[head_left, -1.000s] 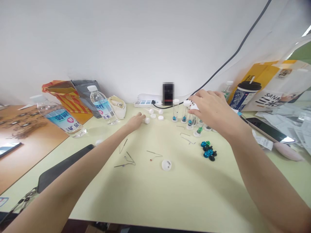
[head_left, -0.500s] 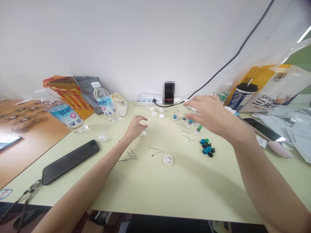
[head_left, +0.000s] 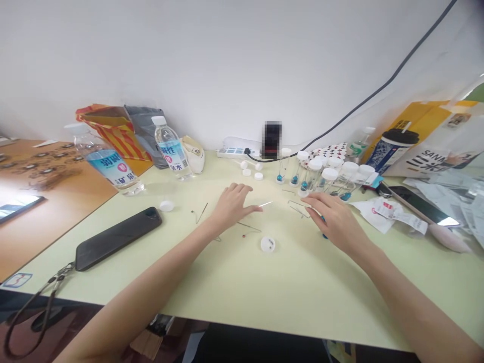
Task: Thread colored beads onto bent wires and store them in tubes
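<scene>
My left hand [head_left: 232, 204] lies palm down on the pale green table [head_left: 264, 292], fingers stretched to the right, its index tip at a thin white stick [head_left: 266, 203]. My right hand [head_left: 336, 219] lies palm down with fingers apart over the blue and black beads; only a bit of blue [head_left: 324, 235] shows at its edge. Its fingertips are by a bent wire [head_left: 298, 206]. Behind the hands stand several clear vials with white caps [head_left: 321, 171], some with a coloured bead at the bottom. A white lid [head_left: 267, 244] lies between my hands, beside more bent wires [head_left: 249, 227].
Loose white caps [head_left: 250, 169] and a power strip [head_left: 236, 150] lie at the back. Two water bottles [head_left: 172, 151] stand left, with a black phone [head_left: 118, 237] and a cap [head_left: 166, 205] nearby. On the right are a drink cup [head_left: 391, 146], papers [head_left: 385, 214] and another phone [head_left: 416, 201].
My right hand left the vials and came down toward me onto the beads. My left hand drew back from the far caps to the table's middle. The view shifted.
</scene>
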{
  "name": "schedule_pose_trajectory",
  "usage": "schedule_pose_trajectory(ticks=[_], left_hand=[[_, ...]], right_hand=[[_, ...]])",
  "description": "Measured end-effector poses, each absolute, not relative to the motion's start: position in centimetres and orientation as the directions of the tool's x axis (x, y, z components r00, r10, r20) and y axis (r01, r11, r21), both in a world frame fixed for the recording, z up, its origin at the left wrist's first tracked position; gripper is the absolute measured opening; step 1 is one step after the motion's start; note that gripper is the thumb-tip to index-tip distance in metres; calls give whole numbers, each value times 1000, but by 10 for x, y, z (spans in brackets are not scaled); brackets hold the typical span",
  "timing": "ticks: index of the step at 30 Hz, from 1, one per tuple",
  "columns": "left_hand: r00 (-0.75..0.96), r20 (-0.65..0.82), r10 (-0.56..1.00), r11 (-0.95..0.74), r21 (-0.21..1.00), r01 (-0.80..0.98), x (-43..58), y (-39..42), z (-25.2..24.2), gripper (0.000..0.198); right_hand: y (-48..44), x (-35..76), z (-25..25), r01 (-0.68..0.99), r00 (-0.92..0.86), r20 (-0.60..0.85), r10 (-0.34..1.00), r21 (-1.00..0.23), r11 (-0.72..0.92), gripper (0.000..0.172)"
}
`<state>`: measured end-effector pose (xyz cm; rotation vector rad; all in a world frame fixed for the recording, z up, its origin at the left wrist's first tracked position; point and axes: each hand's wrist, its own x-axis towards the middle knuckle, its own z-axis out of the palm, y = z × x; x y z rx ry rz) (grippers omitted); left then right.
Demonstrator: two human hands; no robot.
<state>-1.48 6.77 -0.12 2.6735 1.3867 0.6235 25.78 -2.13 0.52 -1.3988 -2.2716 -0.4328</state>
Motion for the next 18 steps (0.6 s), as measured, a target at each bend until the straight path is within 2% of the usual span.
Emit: schedule_pose_trajectory(ticks=[3, 5, 7, 9, 11, 15, 18], left_hand=[[552, 200, 809, -587, 265, 765, -11, 64, -4, 32], [525, 204, 826, -563, 334, 756, -11, 64, -6, 32], [450, 254, 856, -512, 529, 677, -13, 66, -5, 33], [368, 266, 891, -427, 768, 477, -15, 69, -4, 29], [353, 236, 905, -353, 880, 317, -16, 70, -3, 23], [363, 168, 916, -302, 887, 350, -13, 69, -5, 22], [355, 164, 921, -307, 864, 400, -10, 69, -10, 21]], right_hand=[[-23, 259, 10, 904, -380, 511, 771, 28, 426, 27], [-23, 261, 14, 913, -369, 500, 783, 40, 405, 27], [-22, 266, 16, 932, -335, 490, 805, 47, 359, 26], [-21, 275, 17, 957, -269, 451, 851, 27, 288, 25], [-20, 285, 19, 971, -215, 351, 911, -24, 239, 24], [-21, 301, 22, 954, -261, 63, 963, -139, 267, 20], [-24, 308, 20, 930, -356, -12, 934, -103, 353, 12]])
